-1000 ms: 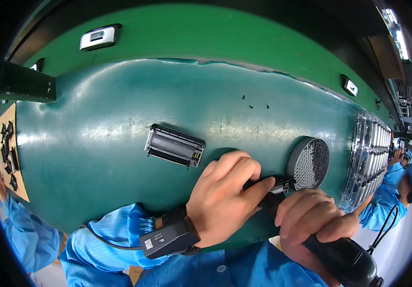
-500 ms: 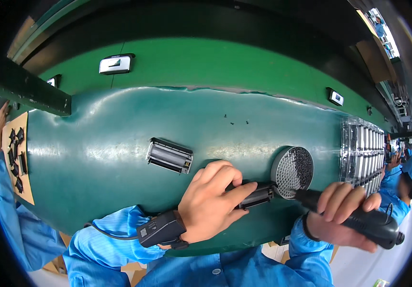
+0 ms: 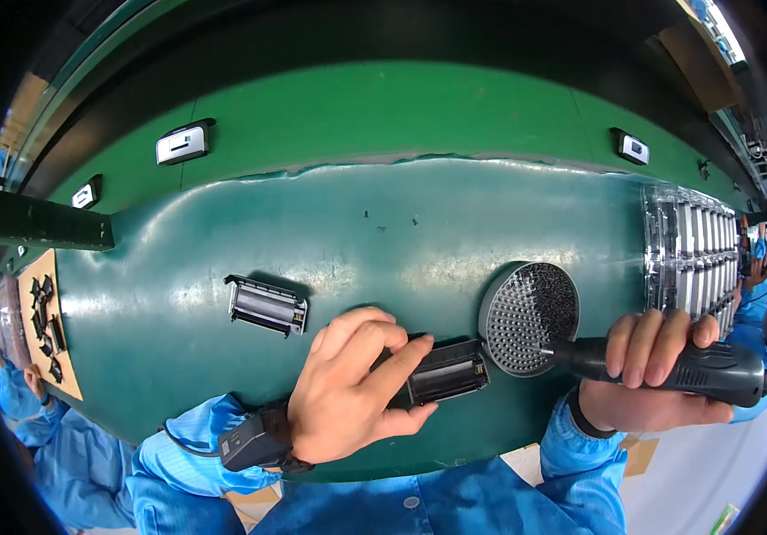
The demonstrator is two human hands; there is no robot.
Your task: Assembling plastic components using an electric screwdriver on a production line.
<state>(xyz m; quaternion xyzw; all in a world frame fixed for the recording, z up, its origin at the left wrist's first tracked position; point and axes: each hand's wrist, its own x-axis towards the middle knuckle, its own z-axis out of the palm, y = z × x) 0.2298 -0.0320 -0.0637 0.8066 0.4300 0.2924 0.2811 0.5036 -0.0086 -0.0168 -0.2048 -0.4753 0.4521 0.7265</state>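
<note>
Left hand (image 3: 348,392) pinching a black rectangular plastic part (image 3: 446,373) flat on the green mat (image 3: 383,232). Right hand (image 3: 651,374) closed around a dark electric screwdriver (image 3: 668,364), tip resting in the round perforated screw tray (image 3: 529,316) just right of the part. Beyond the left hand, a second grey part (image 3: 266,305); far right, a clear compartment tray (image 3: 688,254).
</note>
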